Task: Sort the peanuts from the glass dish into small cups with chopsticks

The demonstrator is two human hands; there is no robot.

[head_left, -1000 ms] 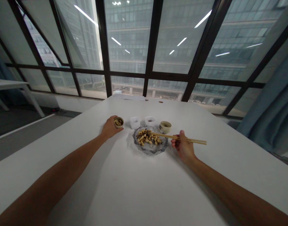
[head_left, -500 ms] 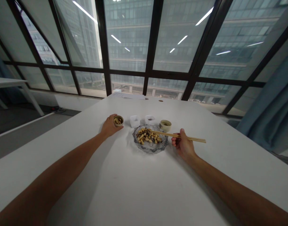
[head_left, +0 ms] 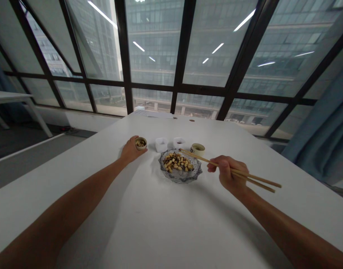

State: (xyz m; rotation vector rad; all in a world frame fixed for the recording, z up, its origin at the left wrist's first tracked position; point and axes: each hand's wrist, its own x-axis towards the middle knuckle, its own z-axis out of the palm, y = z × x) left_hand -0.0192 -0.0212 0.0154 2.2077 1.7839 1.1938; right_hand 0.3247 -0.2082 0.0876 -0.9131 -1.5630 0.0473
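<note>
My left hand curls around a small round cup standing on the table, with light-coloured pieces inside it. In my right hand is a pair of wooden chopsticks, raised above the right side of a scalloped glass plate. Their tips lie close together over the plate's far rim, just in front of the right white dish; a tiny dark bit seems to be between them. Peanuts mixed with dark thin strips fill the plate's middle.
A second white dish stands behind the plate's left side. At the plate's right rear is another small greenish cup with dark writing. Papers lie at the far end of the white table, below the windows.
My right hand has turned and drawn back rightward, lifting the chopsticks. Their tips have left the peanuts and risen to the plate's far rim. My left hand stays on the cup.
</note>
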